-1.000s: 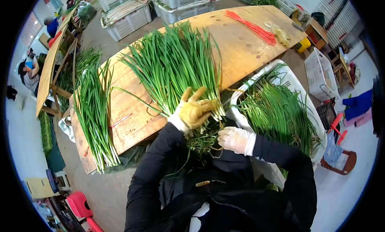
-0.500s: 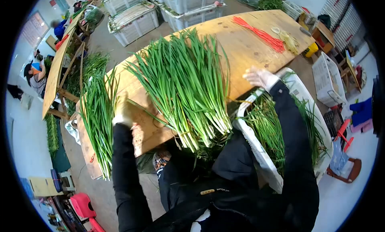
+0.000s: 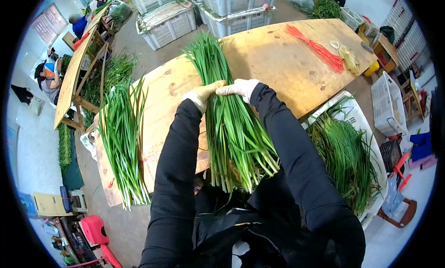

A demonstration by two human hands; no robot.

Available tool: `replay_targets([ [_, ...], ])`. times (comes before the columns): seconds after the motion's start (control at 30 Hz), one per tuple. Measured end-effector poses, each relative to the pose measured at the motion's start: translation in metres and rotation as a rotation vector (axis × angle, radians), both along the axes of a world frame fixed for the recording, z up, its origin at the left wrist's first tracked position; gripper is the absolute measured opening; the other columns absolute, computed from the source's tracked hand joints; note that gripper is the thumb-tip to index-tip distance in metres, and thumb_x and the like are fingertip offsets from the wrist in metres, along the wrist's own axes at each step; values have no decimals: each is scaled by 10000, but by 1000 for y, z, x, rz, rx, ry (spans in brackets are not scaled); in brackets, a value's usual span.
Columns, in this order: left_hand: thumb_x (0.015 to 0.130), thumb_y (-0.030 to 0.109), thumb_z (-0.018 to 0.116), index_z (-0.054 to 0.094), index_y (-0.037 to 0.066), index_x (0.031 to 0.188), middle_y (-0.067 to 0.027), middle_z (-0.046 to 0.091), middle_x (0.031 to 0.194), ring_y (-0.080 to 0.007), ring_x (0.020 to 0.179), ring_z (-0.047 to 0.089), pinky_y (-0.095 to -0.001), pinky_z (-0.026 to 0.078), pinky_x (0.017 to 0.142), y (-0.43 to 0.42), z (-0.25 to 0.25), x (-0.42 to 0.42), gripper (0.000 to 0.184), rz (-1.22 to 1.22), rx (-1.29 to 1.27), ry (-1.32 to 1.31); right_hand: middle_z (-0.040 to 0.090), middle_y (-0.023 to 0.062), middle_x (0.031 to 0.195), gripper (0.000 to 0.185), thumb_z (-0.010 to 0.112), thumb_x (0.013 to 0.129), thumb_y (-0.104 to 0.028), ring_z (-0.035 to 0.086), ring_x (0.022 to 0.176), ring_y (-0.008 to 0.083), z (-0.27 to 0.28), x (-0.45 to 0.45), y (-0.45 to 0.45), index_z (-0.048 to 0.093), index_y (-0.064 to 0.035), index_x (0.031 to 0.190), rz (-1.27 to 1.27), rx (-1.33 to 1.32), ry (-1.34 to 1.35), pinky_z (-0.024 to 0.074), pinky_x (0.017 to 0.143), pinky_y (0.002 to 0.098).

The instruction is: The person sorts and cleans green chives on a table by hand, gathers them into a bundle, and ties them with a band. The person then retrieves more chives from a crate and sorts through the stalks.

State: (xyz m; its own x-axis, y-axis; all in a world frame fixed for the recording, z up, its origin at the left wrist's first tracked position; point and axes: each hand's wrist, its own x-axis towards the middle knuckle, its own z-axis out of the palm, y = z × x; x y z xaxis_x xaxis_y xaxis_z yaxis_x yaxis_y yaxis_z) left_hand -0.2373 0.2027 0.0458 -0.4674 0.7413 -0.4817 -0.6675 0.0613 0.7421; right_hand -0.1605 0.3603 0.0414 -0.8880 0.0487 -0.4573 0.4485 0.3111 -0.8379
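A wooden table (image 3: 273,47) stretched across the room, with red strips (image 3: 320,52) at its far right. The gloved left hand (image 3: 206,92) and gloved right hand (image 3: 237,88) were both clasped around the leafy upper part of the chive bundle (image 3: 227,129), whose fanned pale bases jutted past the near edge. A loose or uneven squeeze could have let outer stalks slip off there; too hard a press could have bruised leaves.

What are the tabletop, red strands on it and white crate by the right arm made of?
Tabletop: wood, maybe plywood, worn; knots show. Red strands: probably plastic, finish unclear; thin, vivid, even color. White crate: likely molded plastic, smooth; slotted walls show.
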Motion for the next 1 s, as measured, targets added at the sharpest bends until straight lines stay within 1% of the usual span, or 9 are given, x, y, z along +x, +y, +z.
replay_targets([
  [0.07, 739, 158, 647, 603, 25, 929, -84, 629, 853, -156, 689, 603, -259, 512, 633, -5, 19, 22, 236, 9, -43, 135, 584, 177, 943, 867, 768, 483, -501, 555, 883, 242, -26, 3, 1, 502, 100, 1048, -45, -229, 63, 427, 773, 334],
  [0.13, 743, 170, 644, 581, 22, 985, -95, 616, 917, -164, 776, 595, -263, 496, 701, -10, 30, 35, 291, 15, -71, 254, 606, 71, 858, 457, 765, 597, -126, 575, 821, 165, 38, 46, -32, 545, -11, 980, -127, -722, 184, 477, 725, 288],
  [0.27, 646, 272, 728, 522, 20, 1083, -121, 542, 1095, -238, 1003, 513, -346, 379, 911, -20, 103, 88, 545, 160, 259, 569, 611, 69, 904, 310, 729, 634, -116, 561, 850, 158, 101, 66, -51, 604, -49, 910, 54, -236, 561, 459, 774, 312],
  [0.37, 692, 259, 677, 509, 13, 1101, -107, 544, 1099, -201, 1020, 510, -328, 407, 874, -27, 181, 106, 506, 83, 446, 908, 606, 96, 956, 297, 677, 675, -74, 555, 938, 190, 174, 91, -57, 592, -18, 955, 127, -310, 820, 450, 816, 359],
  [0.4, 705, 244, 664, 532, 22, 1078, -105, 560, 1071, -191, 1000, 522, -315, 409, 870, -29, 198, 99, 454, 35, 572, 992, 594, 45, 772, 95, 622, 743, -85, 555, 781, 145, 198, 103, -65, 578, -20, 797, 96, -416, 767, 428, 792, 331],
  [0.47, 709, 224, 678, 549, 18, 1052, -99, 583, 1011, -174, 890, 559, -298, 453, 791, -37, 244, 119, 421, -8, 642, 968, 610, 96, 890, 333, 717, 663, -139, 571, 845, 215, 245, 107, -72, 580, -72, 959, -80, -543, 412, 484, 744, 331],
  [0.57, 731, 134, 655, 564, 10, 994, -78, 596, 929, -139, 784, 575, -249, 484, 691, -36, 269, 125, 304, 98, 719, 993, 606, 79, 875, 384, 740, 612, -64, 579, 791, 185, 262, 102, -62, 559, 4, 944, 167, -192, 1149, 488, 703, 291],
  [0.87, 763, 123, 628, 553, 32, 1021, -33, 583, 937, -119, 829, 547, -245, 457, 715, -39, 246, 89, 283, -73, 674, 929, 616, 74, 851, 399, 773, 555, -57, 578, 777, 167, 238, 66, -69, 590, -5, 906, 104, -265, 1125, 494, 663, 300],
  [1.0, 793, 229, 601, 546, 25, 1035, -48, 573, 988, -130, 890, 526, -230, 440, 749, -46, 275, 84, 322, -227, 283, 1373, 619, 66, 849, 357, 759, 586, -90, 585, 763, 169, 237, 48, -67, 591, -17, 893, 82, -34, 1151, 492, 649, 289],
])
